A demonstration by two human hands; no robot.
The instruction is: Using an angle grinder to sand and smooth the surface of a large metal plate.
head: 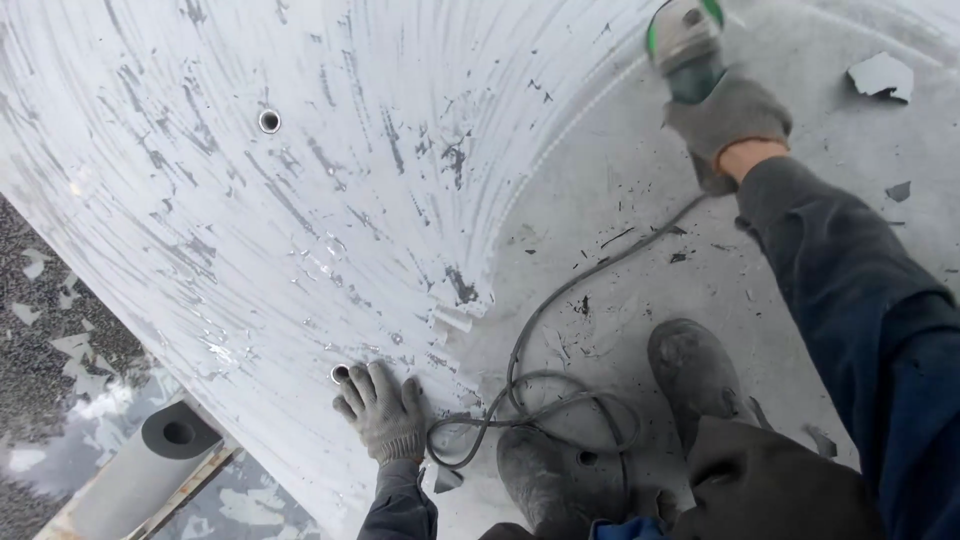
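a person is crouching on a large curved grey metal surface streaked with scraped paint. the right hand, in a grey glove, is clenching around a grinder with a green trim, held at the top of the view against the surface. its cable is trailing down and coiling near two dusty boots. the left hand, also gloved, is resting flat and released on the metal, fingers spread, just beside a small round hole. another hole is showing higher up.
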